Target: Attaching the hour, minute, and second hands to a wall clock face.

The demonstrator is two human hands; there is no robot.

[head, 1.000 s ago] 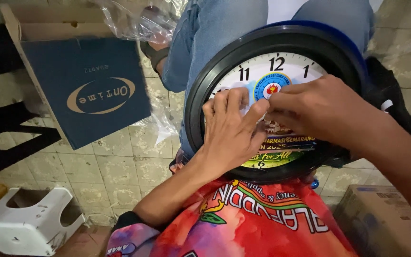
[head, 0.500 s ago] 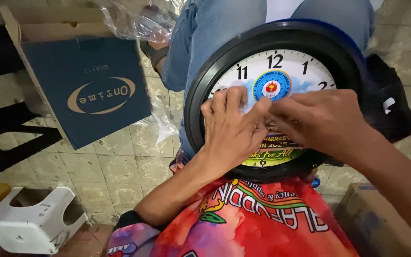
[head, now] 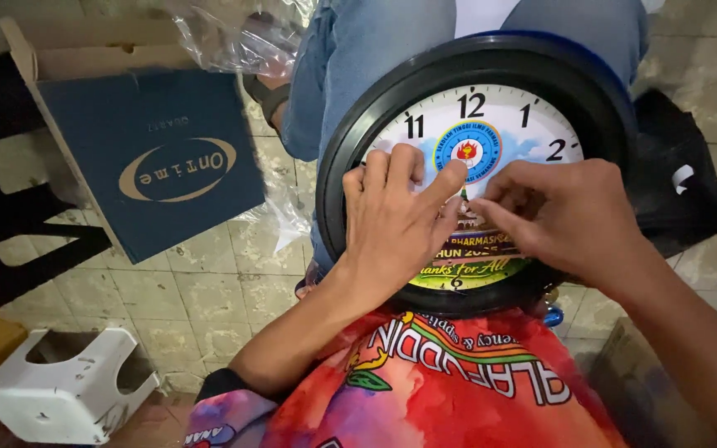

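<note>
A round wall clock [head: 491,75] with a black rim and a white printed dial rests on my lap, face up. My left hand [head: 396,220] lies flat on the left half of the dial, index finger stretched toward the centre. My right hand [head: 566,220] comes in from the right with thumb and fingertips pinched together at the centre of the dial, where the hands mount. What the fingertips pinch is too small to tell. Both hands cover the lower half of the dial.
A dark blue cardboard box [head: 155,158] lies on the tiled floor [head: 234,290] at the left, with clear plastic wrap [head: 234,33] above it. A white plastic stool [head: 68,390] stands bottom left. A person's jeans-clad legs [head: 350,66] stand behind the clock. A black bag [head: 682,182] lies right.
My right hand has slid a little to the right and lower, uncovering more of the dial's upper right. The left index finger has stretched toward the centre.
</note>
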